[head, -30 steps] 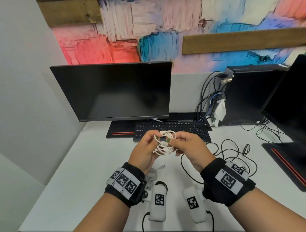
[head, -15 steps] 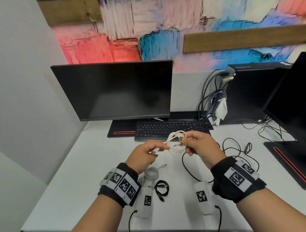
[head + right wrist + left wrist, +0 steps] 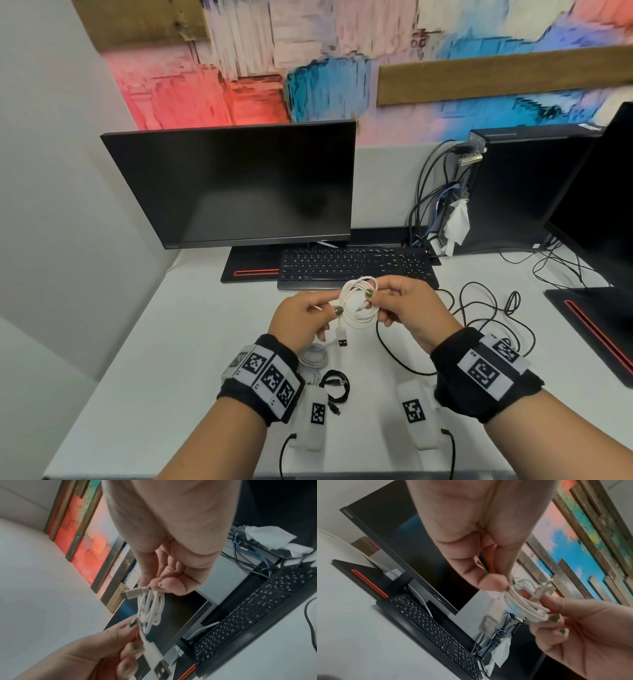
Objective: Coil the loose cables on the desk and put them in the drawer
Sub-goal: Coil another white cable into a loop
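A white USB cable (image 3: 358, 303) wound into a small coil hangs in the air above the desk, between both hands. My right hand (image 3: 399, 305) pinches the coil's right side near its small plug (image 3: 131, 593). My left hand (image 3: 308, 317) pinches the coil's lower left, where the tail with the big USB plug (image 3: 342, 337) (image 3: 160, 669) dangles. In the left wrist view the coil (image 3: 522, 604) sits between both sets of fingertips. On the desk lie a grey coiled cable (image 3: 313, 359), a small black coiled cable (image 3: 337, 387) and a loose black cable (image 3: 479, 308).
A monitor (image 3: 239, 185) and black keyboard (image 3: 356, 267) stand behind the hands. A computer tower (image 3: 520, 185) with plugged cables is at the back right, a second monitor (image 3: 603, 205) at the right edge. Two white tagged devices (image 3: 416, 416) lie near the white desk's (image 3: 154, 359) front edge.
The hands drew slightly apart. The left hand shifted from gripping the coil to pinching its lower left, and the USB plug tail now hangs free below.
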The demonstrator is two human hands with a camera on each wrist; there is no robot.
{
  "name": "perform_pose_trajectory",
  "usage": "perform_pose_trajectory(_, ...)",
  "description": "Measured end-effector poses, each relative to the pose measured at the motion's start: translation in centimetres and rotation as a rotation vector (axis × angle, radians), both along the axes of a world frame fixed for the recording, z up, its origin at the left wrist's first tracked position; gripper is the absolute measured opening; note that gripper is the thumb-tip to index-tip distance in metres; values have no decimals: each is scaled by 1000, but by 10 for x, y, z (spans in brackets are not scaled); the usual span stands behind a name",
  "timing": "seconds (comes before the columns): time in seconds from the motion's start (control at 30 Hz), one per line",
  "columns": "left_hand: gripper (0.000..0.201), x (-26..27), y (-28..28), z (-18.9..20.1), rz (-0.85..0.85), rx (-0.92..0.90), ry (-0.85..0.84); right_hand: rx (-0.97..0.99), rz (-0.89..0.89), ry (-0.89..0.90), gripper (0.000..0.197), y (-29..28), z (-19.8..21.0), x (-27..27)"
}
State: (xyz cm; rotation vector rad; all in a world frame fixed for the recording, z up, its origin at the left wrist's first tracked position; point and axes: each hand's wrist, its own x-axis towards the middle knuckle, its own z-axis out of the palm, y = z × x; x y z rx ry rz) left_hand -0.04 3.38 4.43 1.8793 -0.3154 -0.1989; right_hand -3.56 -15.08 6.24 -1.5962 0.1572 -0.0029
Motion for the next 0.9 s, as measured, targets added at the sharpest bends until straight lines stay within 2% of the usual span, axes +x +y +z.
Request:
perform_pose_trajectory(0.17,30,-3,-8,-1,-5,-95,140,57,9,56,17,3,-10,1)
perform_pose_trajectory(0.37,13,-3,-7,-10,6,-134,243,61,25,111,15,6,-19,-1)
perform_pose_trajectory(0.43,9,-2,-5,-17,15,-116,277,39,33,140,12,9,-25,-2)
perform_pose_trajectory(0.67,14,-7,-2,-50,34,-88,457,-103,37,288,10,9,-60,-9)
perform_pose_trajectory(0.8,11,-14,1,-66,5,28,535,-210,-4,422,7,1,-94,-17)
perform_pose_trajectory(0.9,14,-16,11,-78,-18,156,521,-257,-34,525,9,-8,-118,-24)
